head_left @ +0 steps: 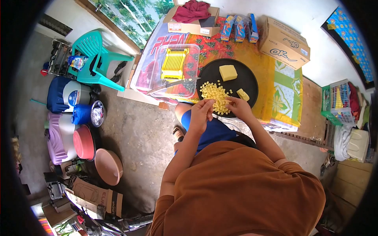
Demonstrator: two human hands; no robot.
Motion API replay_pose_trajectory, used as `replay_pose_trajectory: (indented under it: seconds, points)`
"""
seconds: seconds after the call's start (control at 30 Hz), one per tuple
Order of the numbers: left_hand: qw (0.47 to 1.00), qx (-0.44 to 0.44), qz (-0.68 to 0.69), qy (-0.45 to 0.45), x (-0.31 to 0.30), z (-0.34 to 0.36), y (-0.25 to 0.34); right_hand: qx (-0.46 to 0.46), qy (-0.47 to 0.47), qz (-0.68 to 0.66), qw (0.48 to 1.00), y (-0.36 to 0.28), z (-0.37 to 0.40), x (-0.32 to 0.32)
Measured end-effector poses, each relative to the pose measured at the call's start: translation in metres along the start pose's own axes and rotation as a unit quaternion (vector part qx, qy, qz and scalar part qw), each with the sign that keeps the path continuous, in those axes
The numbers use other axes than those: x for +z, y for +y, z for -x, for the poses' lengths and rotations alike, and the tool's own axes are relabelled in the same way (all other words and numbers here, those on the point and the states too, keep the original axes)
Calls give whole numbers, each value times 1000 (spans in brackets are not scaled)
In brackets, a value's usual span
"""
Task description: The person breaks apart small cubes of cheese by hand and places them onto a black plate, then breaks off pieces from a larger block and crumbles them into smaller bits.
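A round black tray (pixel 250 76) holds a heap of small pale yellow cubes (pixel 212 91), a larger cheese-like block (pixel 228 72) and a smaller cut piece (pixel 243 94). At the heap's near left edge is my left hand (pixel 202 114), its fingers pinched together. My right hand (pixel 241 109) is at the near right side of the heap, thumb and fingers closed at the cubes. Whatever either pinch holds is too small to make out. A knife (pixel 173 85) lies across a clear plastic container (pixel 192 53) with a yellow ribbed thing (pixel 174 64) in it.
Cardboard boxes (pixel 284 42) and blue packets (pixel 239 28) stand along the table's back. To the left are a green plastic chair (pixel 98 59), a pink basin (pixel 83 142) and a peach basin (pixel 108 166) on the floor. Crates (pixel 339 103) sit at right.
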State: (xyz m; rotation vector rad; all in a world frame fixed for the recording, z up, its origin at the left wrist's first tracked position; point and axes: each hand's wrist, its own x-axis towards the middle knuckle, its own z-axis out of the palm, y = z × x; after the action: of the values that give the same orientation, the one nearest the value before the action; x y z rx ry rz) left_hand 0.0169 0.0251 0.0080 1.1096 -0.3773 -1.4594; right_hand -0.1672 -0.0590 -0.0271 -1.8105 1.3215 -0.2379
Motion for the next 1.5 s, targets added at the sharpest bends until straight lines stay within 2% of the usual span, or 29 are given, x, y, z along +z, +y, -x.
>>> replay_pose_trajectory:
  seconds: [0.2,0.3,0.4,0.5,0.53,0.63,0.83,0.93,1.03,1.13,1.37,1.5]
  points:
    - [999,-37,32,0,-4,-1,-4,-60,54,-42,996,-2,1,2]
    - [997,-51,49,-3,-7,-2,-6,-65,51,-111,990,-8,-1,-1]
    - [996,-62,59,-11,-10,-4,-8,-159,8,-242,957,-17,4,0]
    - [995,-83,52,-25,-10,-5,-8,-302,62,-147,940,-45,15,-8]
    - [995,-89,42,-30,-10,-6,-10,-276,56,-93,955,-48,17,-9]
    - [994,-88,40,-56,-8,-4,-12,-327,105,-88,935,-52,16,-3]
    - [992,-99,50,-63,-9,-2,-11,-254,91,-64,961,-61,22,-9]
    - [988,-108,72,-82,-9,-1,-8,-259,100,-83,957,-58,18,-9]
    - [984,-101,118,-88,-6,0,-5,-193,79,-189,960,-51,16,-5]
    - [980,-92,156,-80,-3,1,1,-141,41,-226,963,-50,18,-8]
    - [968,-65,229,-78,-1,4,12,-166,34,-176,970,-57,27,-11]
    - [978,-42,183,-96,-3,5,10,-165,38,-177,969,-59,27,-10]
